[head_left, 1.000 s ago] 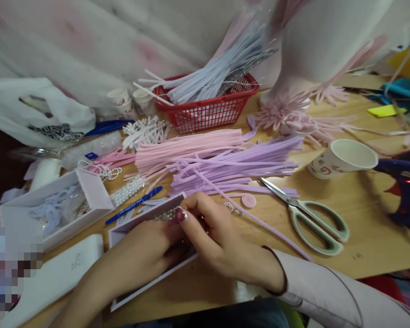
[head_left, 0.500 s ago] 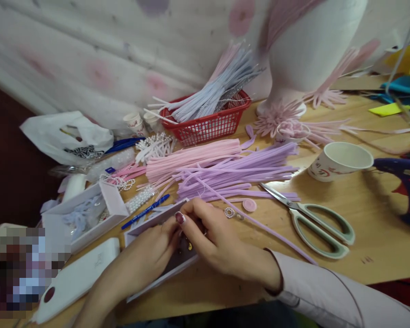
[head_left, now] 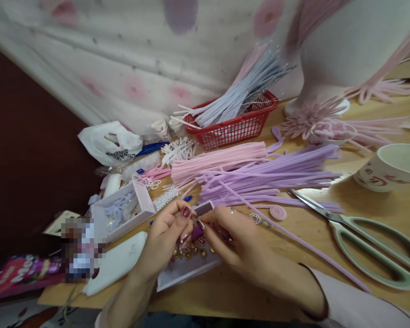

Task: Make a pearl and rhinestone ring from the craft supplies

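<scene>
Beads [head_left: 194, 251], gold and dark red, lie in the near box [head_left: 177, 279] on our worktop [head_left: 232, 294], and just above them we have a small purple piece [head_left: 197, 232] between our two hands. It is mostly hidden by the fingers, so we cannot tell its full shape. We judge it light and fairly soft, easy to squash or let slip, and so best taken by an edge between thumb and forefinger, with little pressure.

As for the grip, our left hand [head_left: 169, 232] looks clasped on the purple piece, its fingers curled in and the thumb bent over. Our right hand [head_left: 237, 234] comes in from the right with thumb and forefinger bent right beside it; whether they pinch it too, we cannot tell. The purple piece sits low between the two sets of fingertips, to the right of the left fingers and to the left of the right palm, above the far part of the near box.

Around us, a long lilac stem [head_left: 294, 233] runs slantwise beyond the right wrist, scissors [head_left: 362, 237] lie open farther right, and a white power bank [head_left: 119, 262] lies to the left, apart from the near box.
</scene>
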Demonstrator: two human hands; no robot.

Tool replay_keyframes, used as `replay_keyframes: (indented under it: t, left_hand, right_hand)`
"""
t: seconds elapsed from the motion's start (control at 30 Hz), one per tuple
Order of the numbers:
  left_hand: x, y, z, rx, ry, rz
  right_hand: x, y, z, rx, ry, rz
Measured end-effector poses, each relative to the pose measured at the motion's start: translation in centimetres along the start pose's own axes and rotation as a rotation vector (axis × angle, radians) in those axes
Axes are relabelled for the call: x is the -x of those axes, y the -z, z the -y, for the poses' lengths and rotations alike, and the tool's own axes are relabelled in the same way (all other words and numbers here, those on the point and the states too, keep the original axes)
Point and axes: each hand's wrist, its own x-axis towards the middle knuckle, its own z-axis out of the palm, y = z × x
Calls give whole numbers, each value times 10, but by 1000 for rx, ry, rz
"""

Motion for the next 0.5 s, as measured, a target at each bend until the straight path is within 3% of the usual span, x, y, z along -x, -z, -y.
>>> replay_keyframes:
  t: [0.1, 0.2, 0.3, 0.4, 0.5]
  left_hand:
    - [-2, -1, -1, 96, -35, -47]
    - [-3, -2, -1, 212, 10, 22]
    - [-3, -4, -1, 286, 63, 86]
    - [-3, -5, -1, 309, 87, 106]
    - [-2, -5, 0, 312, 94, 105]
  right_hand:
    - [-2, 1, 3, -32, -49, -17]
    - [-4, 1, 3, -28, -89, -30]
    - [-3, 0, 3, 20, -36, -32]
    - [-2, -1, 4, -7, -8, -33]
    - [-2, 0, 6, -97, -69, -16]
